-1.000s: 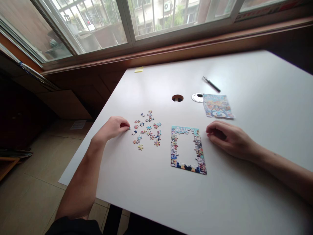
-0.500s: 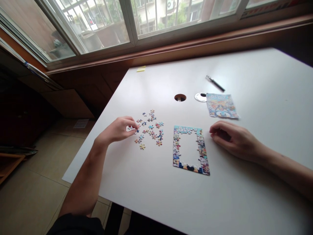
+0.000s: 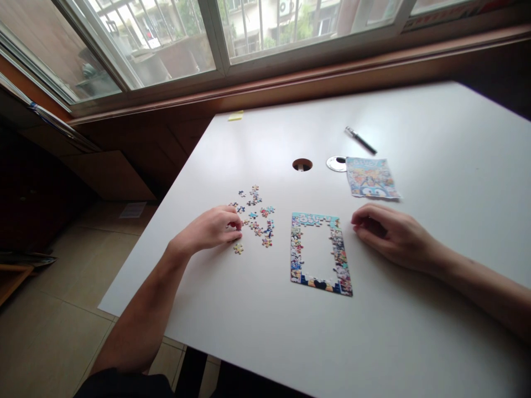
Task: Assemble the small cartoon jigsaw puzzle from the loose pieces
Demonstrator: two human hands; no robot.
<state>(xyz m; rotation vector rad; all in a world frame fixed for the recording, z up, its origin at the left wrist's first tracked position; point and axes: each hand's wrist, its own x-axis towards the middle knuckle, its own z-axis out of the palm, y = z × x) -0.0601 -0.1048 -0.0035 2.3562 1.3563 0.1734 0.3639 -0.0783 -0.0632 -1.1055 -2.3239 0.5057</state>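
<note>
My left hand [image 3: 215, 226] is at the left edge of a loose cluster of puzzle pieces [image 3: 254, 214], fingers pinched together over some of them; what is between the fingertips is hidden. A yellowish piece [image 3: 238, 249] lies just below those fingertips. Right of the cluster sits a puzzle frame [image 3: 296, 251], its border assembled around a white middle. My right hand [image 3: 385, 232] rests on the table to the right of the frame, its fingers curled, and whether they hold anything cannot be made out.
Beyond my right hand lies a printed picture sheet [image 3: 372, 178], partly over a round metal cover [image 3: 335, 163]. A black pen [image 3: 360, 140] is farther back. The white table [image 3: 232, 326] has a round hole [image 3: 302, 165] and a yellow sticker [image 3: 235, 115].
My left hand has moved slightly right and down over the lower left pieces, covering some that were visible. My right hand stays beside the frame. The whole view has shifted slightly.
</note>
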